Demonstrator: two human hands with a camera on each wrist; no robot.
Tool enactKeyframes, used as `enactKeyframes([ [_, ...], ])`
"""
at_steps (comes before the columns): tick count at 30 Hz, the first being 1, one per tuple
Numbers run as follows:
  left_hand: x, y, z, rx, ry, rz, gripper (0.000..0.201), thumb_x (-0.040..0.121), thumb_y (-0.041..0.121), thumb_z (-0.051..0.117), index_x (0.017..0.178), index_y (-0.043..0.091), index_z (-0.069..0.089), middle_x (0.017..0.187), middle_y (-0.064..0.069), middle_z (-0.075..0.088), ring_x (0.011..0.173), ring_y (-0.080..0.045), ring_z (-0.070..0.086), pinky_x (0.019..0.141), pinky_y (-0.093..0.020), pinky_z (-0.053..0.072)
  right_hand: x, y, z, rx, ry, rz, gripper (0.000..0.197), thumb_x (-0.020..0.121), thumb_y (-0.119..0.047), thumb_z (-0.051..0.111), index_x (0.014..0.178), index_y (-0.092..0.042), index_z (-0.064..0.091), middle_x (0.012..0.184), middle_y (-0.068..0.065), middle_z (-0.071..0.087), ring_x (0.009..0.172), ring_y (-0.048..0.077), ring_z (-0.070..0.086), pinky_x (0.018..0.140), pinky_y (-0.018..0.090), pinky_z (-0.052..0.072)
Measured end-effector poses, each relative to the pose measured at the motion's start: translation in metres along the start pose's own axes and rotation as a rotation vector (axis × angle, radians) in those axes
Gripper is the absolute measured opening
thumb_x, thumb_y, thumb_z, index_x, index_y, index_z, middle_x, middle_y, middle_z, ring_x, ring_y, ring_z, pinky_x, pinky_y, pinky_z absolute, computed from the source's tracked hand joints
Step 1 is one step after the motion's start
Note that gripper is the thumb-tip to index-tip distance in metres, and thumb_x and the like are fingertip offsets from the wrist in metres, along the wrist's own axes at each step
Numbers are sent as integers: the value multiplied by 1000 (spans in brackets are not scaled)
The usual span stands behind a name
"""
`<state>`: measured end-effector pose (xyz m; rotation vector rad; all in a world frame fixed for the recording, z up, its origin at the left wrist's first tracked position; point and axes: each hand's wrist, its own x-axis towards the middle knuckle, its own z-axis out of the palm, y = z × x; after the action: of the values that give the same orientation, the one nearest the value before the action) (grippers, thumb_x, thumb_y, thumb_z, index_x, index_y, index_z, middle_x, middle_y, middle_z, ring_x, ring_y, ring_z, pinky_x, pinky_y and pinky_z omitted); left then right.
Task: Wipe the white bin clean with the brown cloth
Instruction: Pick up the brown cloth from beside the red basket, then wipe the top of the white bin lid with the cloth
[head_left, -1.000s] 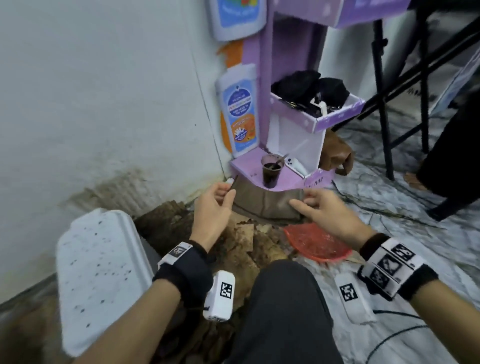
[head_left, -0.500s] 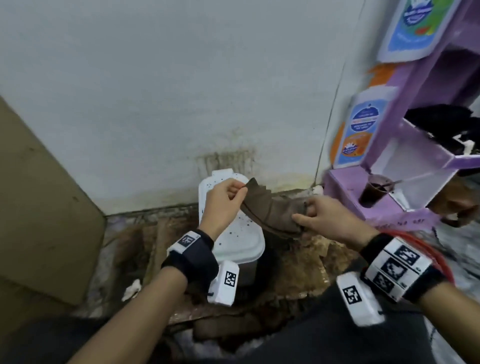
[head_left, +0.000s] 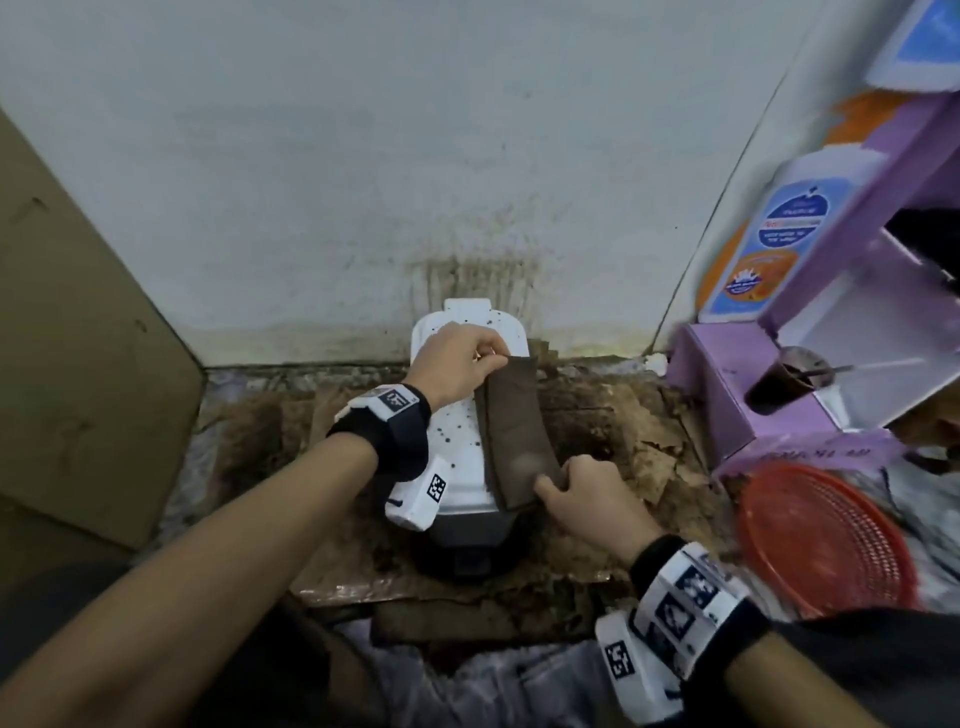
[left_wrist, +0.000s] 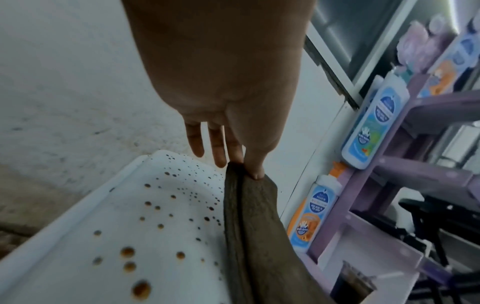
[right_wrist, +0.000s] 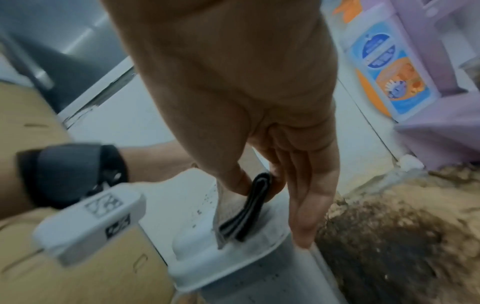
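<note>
The white bin (head_left: 457, 452) stands against the wall, its lid (left_wrist: 109, 236) speckled with brown spots. A folded brown cloth (head_left: 517, 436) lies stretched along the lid's right side. My left hand (head_left: 485, 356) pinches the cloth's far end (left_wrist: 246, 174) between thumb and fingers. My right hand (head_left: 553, 480) pinches the near end (right_wrist: 259, 191) at the lid's front edge. The cloth (left_wrist: 254, 236) runs taut between both hands, touching the lid.
A purple shelf unit (head_left: 779, 395) with a dark drink cup (head_left: 779, 382) stands at the right, soap bottles (head_left: 774, 239) on its side. An orange mesh lid (head_left: 815, 535) lies near my right wrist. Brown cardboard (head_left: 78, 338) leans at left. Wet torn cardboard (head_left: 639, 447) covers the floor.
Both hands carried the cloth from beside the purple shelf over to the bin and stretched it lengthwise along the lid's right side; my view swung left toward the bin.
</note>
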<state>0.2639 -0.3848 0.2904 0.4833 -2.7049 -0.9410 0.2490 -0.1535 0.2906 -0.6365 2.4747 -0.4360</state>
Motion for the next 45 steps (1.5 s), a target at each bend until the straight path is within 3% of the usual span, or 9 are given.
enactKeyframes([
  [6, 10, -17, 10, 53, -42, 31, 22, 99, 40, 62, 113, 31, 78, 103, 8, 72, 105, -23, 61, 96, -49, 49, 15, 8, 29, -210, 413, -359, 47, 93, -46, 62, 125, -13, 51, 122, 10, 48, 113, 30, 53, 86, 39, 53],
  [12, -41, -41, -6, -20, 118, -110, 48, 103, 37, 62, 149, 25, 52, 146, 1, 48, 139, -19, 39, 119, -44, 32, 53, -4, 45, -189, 347, -625, 58, 107, -43, 37, 155, -10, 32, 166, 9, 22, 156, 24, 14, 127, 39, 18],
  [16, -90, -59, 3, -171, -28, -338, 113, 81, 65, 78, 164, 24, 14, 163, 13, 21, 149, -6, 22, 124, -39, 25, 68, -4, 56, -193, 318, -630, 65, 108, -43, 23, 163, -12, 9, 172, 6, 0, 158, 17, -7, 129, 37, 3],
  [19, -119, -64, 23, -361, -155, -400, 152, 54, 80, 87, 162, 39, -12, 169, 19, 8, 153, -4, 20, 126, -41, 28, 75, -5, 55, -155, 293, -635, 65, 108, -42, 21, 163, -12, 5, 172, 4, -5, 157, 14, -12, 128, 34, -2],
  [23, -135, -61, 46, -373, -97, -310, 148, 50, 73, 93, 148, 62, -18, 151, 49, -2, 147, 9, 13, 119, -28, 27, 92, -8, 50, -136, 273, -650, 65, 108, -41, 24, 163, -11, 7, 172, 4, -5, 157, 14, -12, 129, 37, 2],
  [27, -141, -66, 54, -384, -27, -319, 154, 52, 71, 94, 162, 46, -11, 165, 29, 5, 151, 4, 18, 120, -31, 29, 93, -8, 52, -112, 264, -636, 65, 108, -42, 21, 163, -12, 5, 172, 3, -7, 157, 12, -14, 129, 38, 3],
  [32, -139, -61, 54, -440, -4, -288, 152, 49, 66, 97, 159, 53, -7, 157, 36, 12, 146, 14, 21, 118, -31, 31, 58, 2, 65, -41, 273, -607, 62, 110, -35, 25, 163, -14, -1, 171, 0, -13, 156, 10, -18, 129, 37, 2],
  [36, -135, -62, 54, -450, -5, -292, 150, 53, 64, 97, 160, 51, -8, 162, 25, 14, 152, 5, 17, 121, -39, 30, 44, 6, 74, -32, 283, -584, 62, 111, -34, 26, 163, -15, 0, 171, 0, -13, 156, 12, -17, 129, 39, 4],
  [45, -137, -63, 57, -476, 13, -314, 140, 63, 65, 92, 160, 53, -8, 166, 25, 10, 154, 0, 19, 124, -43, 31, 103, -10, 49, -108, 209, -602, 63, 112, -40, 25, 163, -13, -2, 170, 2, -16, 154, 11, -23, 129, 38, -1],
])
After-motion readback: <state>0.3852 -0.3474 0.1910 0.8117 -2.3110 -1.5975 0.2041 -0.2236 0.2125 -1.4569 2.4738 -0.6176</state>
